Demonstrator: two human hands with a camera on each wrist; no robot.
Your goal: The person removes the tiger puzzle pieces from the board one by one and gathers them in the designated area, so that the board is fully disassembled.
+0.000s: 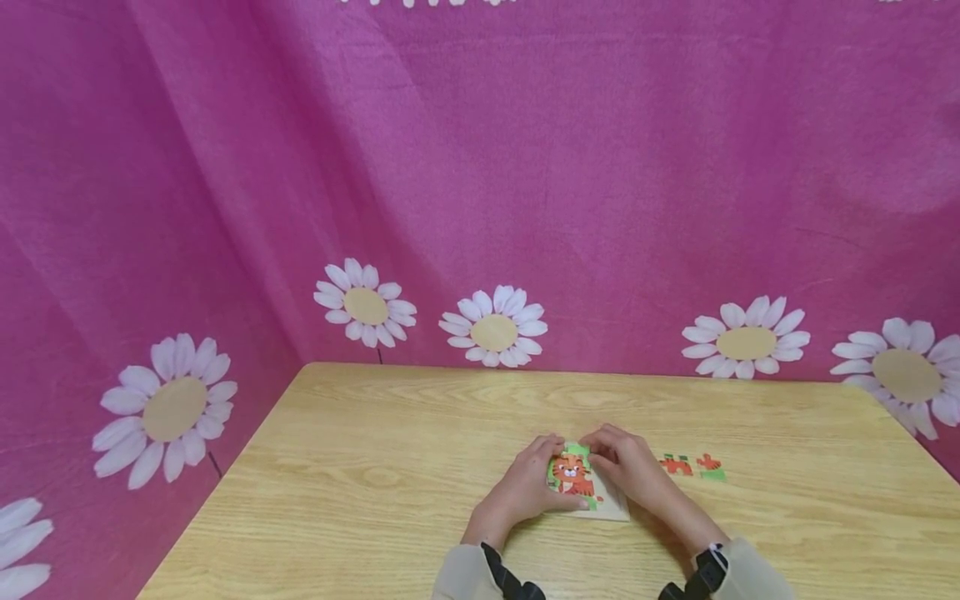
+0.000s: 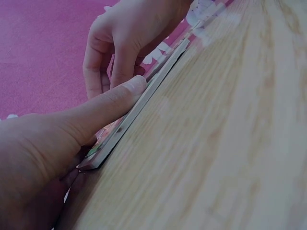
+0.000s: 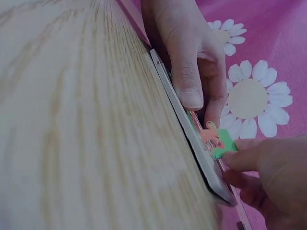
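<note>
A small wooden jigsaw board (image 1: 617, 505) lies on the table, partly filled with a picture of an orange tiger (image 1: 572, 473) on green. My left hand (image 1: 525, 485) holds the board from its left side. Its thumb (image 3: 189, 93) presses on the near part while the fingers reach around to the far side. Between thumb and fingertips my right hand (image 1: 630, 468) pinches a green and orange jigsaw piece (image 3: 224, 144), tilted up over the board's right part. That hand's fingers hide much of the piece in the head view.
Two loose orange and green jigsaw pieces, one nearer (image 1: 677, 466) and one farther right (image 1: 712, 467), lie on the wooden table (image 1: 375, 467) right of the board. A pink curtain with white daisies (image 1: 525, 183) hangs behind and at the left of the table.
</note>
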